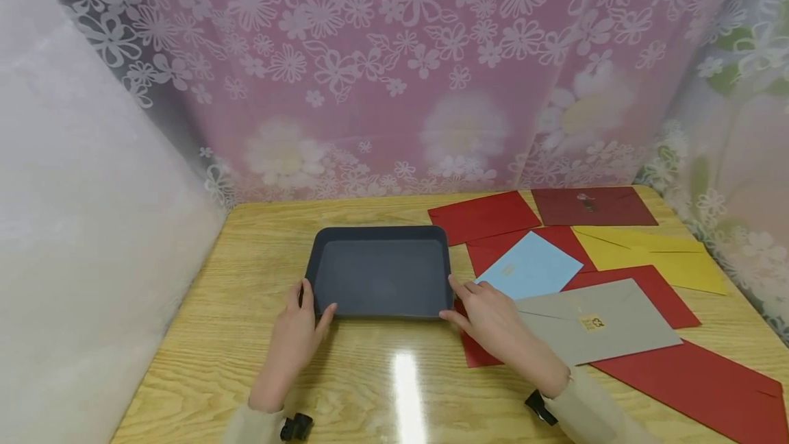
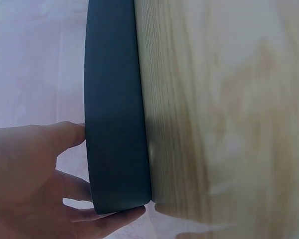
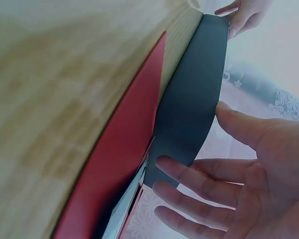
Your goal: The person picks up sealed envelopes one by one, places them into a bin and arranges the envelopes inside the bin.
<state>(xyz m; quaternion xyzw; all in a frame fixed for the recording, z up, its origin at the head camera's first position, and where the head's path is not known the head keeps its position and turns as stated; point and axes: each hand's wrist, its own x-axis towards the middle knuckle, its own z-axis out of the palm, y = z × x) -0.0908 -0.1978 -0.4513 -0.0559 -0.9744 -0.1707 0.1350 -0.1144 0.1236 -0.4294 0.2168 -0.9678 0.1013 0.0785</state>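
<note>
A dark grey rectangular tray (image 1: pixel 382 278) with low walls lies on the wooden table, nothing in it. My left hand (image 1: pixel 296 327) holds its front left corner, thumb at the front rim and fingers along the left side; the left wrist view shows the fingers round the tray's corner (image 2: pixel 117 149). At the front right corner my right hand (image 1: pixel 493 317) holds the tray, with the thumb on the front rim and the fingers by the right side. Beneath and beside that hand lie a red envelope (image 1: pixel 477 351) and a grey envelope (image 1: pixel 600 321).
Envelopes overlap on the table's right side: a light blue one (image 1: pixel 533 266), a yellow one (image 1: pixel 653 255), a maroon one (image 1: pixel 594 207) and several red ones, such as the back one (image 1: pixel 483 216). A floral curtain (image 1: pixel 394 74) hangs behind the table (image 1: pixel 246 259).
</note>
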